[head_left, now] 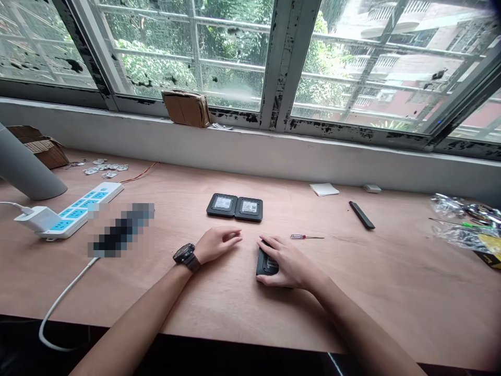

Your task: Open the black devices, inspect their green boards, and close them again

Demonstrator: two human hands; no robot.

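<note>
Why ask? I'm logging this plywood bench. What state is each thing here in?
Left hand: open, empty.
Black rectangular device: lying flat, partly covered.
Right hand: cupped over that device.
Two black square devices: flat, edges touching.
Red-handled screwdriver: lying flat, untouched.
Blue-socketed white power strip: white charger plugged in.

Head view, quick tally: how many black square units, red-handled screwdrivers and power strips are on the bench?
Black square units: 3 (first of the pair, second of the pair, one under the right hand)
Red-handled screwdrivers: 1
Power strips: 1
Total: 5
</note>
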